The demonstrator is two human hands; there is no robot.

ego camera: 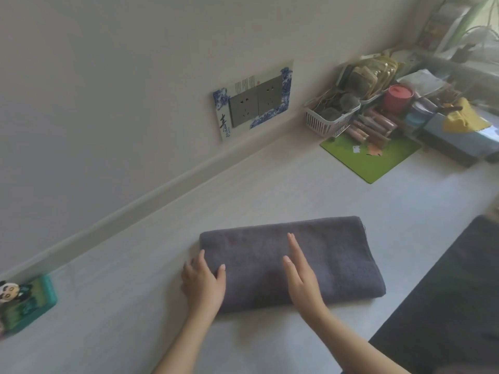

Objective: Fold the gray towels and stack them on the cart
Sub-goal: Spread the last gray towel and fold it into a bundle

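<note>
on pale counter (270, 184) — plush gray towel (337, 255), folded oblong.

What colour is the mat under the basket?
The mat is bright green; the head view shows it.
</note>
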